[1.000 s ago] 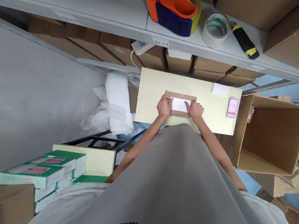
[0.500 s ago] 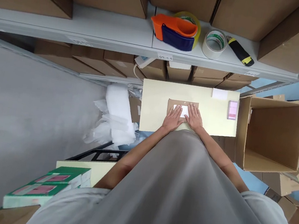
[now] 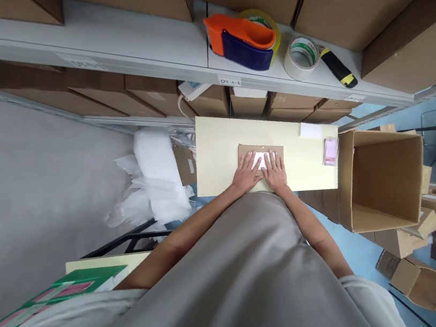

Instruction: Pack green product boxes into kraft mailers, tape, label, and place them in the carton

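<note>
A small flat cardboard box (image 3: pixel 246 148) lies on the cream tabletop (image 3: pixel 215 152) in front of my body. On its upper face is a white label (image 3: pixel 258 161), partly covered by my fingers. My left hand (image 3: pixel 246 174) rests flat on the left part of the box and label, fingers spread. Flat on the right part lies my right hand (image 3: pixel 275 172), its fingers also apart and touching the label's right side. Neither hand is gripping anything.
On the shelf above sit an orange-and-blue tape dispenser (image 3: pixel 243 42), a tape roll (image 3: pixel 302 59) and a utility knife (image 3: pixel 339 68). A large open carton (image 3: pixel 386 176) stands right of the table. White wrapping (image 3: pixel 162 174) lies left. A pink-screened device (image 3: pixel 330 151) is on the table.
The whole view has shifted and turned slightly. Both hands stay flat on the box, and the fingers have moved a little over the label.
</note>
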A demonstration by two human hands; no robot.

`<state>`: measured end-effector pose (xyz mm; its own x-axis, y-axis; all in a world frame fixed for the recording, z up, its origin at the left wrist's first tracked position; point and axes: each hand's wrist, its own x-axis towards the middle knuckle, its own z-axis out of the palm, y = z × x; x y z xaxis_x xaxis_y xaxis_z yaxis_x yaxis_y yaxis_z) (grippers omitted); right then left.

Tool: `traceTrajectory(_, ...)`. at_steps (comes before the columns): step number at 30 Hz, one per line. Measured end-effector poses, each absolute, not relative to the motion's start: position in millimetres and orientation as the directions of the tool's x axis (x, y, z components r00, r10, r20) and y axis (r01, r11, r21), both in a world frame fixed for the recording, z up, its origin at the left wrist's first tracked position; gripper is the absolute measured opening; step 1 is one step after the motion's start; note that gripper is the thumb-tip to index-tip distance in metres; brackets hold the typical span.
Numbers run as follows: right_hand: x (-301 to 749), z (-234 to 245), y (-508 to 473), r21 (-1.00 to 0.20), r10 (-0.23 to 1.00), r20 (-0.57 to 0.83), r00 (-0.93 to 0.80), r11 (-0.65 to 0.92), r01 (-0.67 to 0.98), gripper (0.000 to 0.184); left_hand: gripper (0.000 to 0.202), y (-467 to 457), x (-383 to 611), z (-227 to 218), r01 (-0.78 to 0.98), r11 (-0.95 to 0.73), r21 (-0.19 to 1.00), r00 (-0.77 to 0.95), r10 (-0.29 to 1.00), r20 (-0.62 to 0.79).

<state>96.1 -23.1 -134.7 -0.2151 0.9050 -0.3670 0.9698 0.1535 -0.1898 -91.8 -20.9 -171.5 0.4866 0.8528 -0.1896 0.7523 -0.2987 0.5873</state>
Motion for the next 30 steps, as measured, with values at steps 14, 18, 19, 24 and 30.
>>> traceTrajectory(14, 118.6, -124.2, -55.1, -0.195, 0.869, -0.399, -0.292, 0.231, 0.953, 0.068, 0.084, -36.8, -115.3, -160.2, 0.761, -0.319, 0.565, 0.524, 0.816, -0.244)
traceTrajectory(18, 112.4, -134.4, -56.1, -0.213, 0.866, -0.405, -0.293, 0.222, 0.951, 0.071, 0.09, -35.4, -103.7, -154.0, 0.761, -0.299, 0.575, 0.525, 0.804, -0.277)
traceTrajectory(19, 113.5, -137.1, -57.1, -0.226, 0.864, -0.406, -0.299, 0.222, 0.949, 0.073, 0.091, -36.9, -103.1, -152.0, 0.76, -0.294, 0.58, 0.525, 0.804, -0.28)
traceTrajectory(24, 144.5, -151.4, -74.0, -0.319, 0.918, -0.371, -0.138, 0.013, 0.948, 0.095, 0.092, -57.4, -121.8, -150.8, 0.793, -0.15, 0.591, 0.376, 0.883, -0.28)
traceTrajectory(30, 177.1, -176.6, -90.3, -0.533, 0.835, -0.511, 0.205, -0.495, 0.686, 0.132, 0.134, -69.5, -151.9, -184.6, 0.673, 0.376, 0.637, -0.015, 0.868, -0.496)
